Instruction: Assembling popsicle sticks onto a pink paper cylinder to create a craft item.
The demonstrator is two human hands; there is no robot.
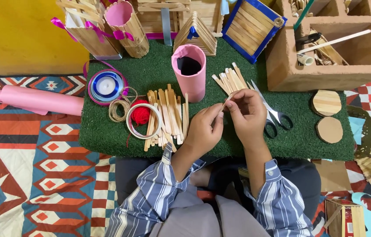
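Note:
My left hand (204, 128) and my right hand (248, 113) meet over the green turf mat (255, 140), both pinching one thin wooden craft stick (228, 100) between fingertips. A pile of similar sticks (167, 115) lies just left of my left hand. Another bunch of sticks (230, 80) fans out just beyond my right hand. A pink paper-covered tube (189, 71) stands upright behind both hands. Scissors with dark handles (272, 115) lie on the mat, partly hidden under my right hand.
Clear tape ring (144, 120), red yarn (140, 112), twine (118, 108) and blue ribbon spool (106, 85) sit at the mat's left. Stick-built boxes and a small house (196, 36) line the back. A clay-coloured organiser (326, 41) stands right, two round discs (327, 115) below it. A pink roll (32, 99) lies left.

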